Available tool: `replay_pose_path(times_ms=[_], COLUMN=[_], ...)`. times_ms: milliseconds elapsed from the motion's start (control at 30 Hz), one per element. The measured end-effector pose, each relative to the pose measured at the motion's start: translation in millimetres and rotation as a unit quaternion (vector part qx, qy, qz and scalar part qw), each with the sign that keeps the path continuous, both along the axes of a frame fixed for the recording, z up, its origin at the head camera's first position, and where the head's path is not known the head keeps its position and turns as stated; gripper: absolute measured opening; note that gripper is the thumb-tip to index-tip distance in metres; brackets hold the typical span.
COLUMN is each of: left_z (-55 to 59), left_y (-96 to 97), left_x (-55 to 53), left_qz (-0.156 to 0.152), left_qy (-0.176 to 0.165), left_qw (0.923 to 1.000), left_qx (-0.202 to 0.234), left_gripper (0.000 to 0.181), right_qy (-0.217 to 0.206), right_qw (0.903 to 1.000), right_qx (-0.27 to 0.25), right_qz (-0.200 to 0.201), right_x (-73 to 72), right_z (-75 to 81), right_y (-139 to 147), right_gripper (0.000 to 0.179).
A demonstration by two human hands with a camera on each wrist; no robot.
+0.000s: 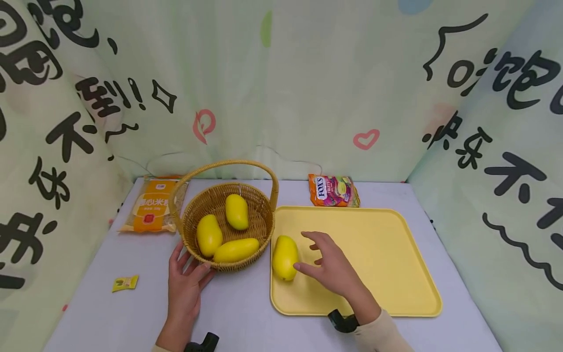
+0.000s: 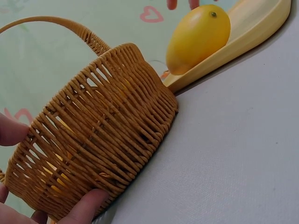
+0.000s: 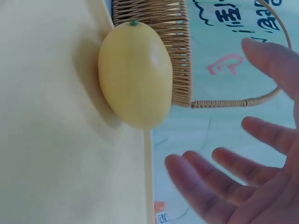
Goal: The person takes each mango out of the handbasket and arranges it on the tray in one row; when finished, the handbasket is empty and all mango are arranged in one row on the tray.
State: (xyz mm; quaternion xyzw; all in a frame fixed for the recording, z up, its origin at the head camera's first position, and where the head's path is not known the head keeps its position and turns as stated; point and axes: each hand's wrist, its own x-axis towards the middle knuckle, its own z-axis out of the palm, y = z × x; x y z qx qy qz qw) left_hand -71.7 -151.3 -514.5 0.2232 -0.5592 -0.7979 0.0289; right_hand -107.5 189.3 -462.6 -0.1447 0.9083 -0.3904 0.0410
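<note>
A brown wicker basket (image 1: 228, 266) with a tall arched handle holds three yellow mangoes (image 1: 237, 211). My left hand (image 1: 186, 288) rests against its near left side, fingers spread and the thumb at the front; the left wrist view shows fingertips on the woven wall (image 2: 103, 126). On the left end of a yellow tray (image 1: 360, 264) lies another mango (image 1: 285, 258). Just right of this mango hovers my right hand (image 1: 330, 264), thumb and fingers apart. A gap shows between the right hand's fingers (image 3: 201, 186) and the mango (image 3: 135, 74) in the right wrist view.
An orange and clear snack bag (image 1: 151, 205) lies behind the basket's left side. A Fox's candy bag (image 1: 334, 190) lies behind the tray. One small yellow wrapped candy (image 1: 125, 283) is on the white table at left. Printed curtains surround the table's back and sides.
</note>
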Motion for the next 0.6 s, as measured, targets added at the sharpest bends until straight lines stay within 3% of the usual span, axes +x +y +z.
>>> replay_pose_path(times_ms=[233, 433, 600], left_z=[-0.4, -0.5, 0.0], left_y=[-0.1, -0.1, -0.5], left_x=[-0.4, -0.1, -0.1], left_qz=[0.0, -0.001, -0.003], left_qy=[-0.004, -0.005, -0.001], left_qw=[1.0, 1.0, 1.0], left_qx=[-0.007, -0.007, -0.004], left_gripper=[0.097, 0.097, 0.097], right_qy=[0.034, 0.009, -0.014], right_qw=[0.9968, 0.9947, 0.9947], right_qx=[-0.072, -0.096, -0.082], right_qz=[0.008, 0.037, 0.06], right_x=[-2.8, -6.8, -13.0], right_z=[7.5, 15.8, 24.6], right_y=[2, -12, -28], right_gripper=[0.069, 0.07, 0.072])
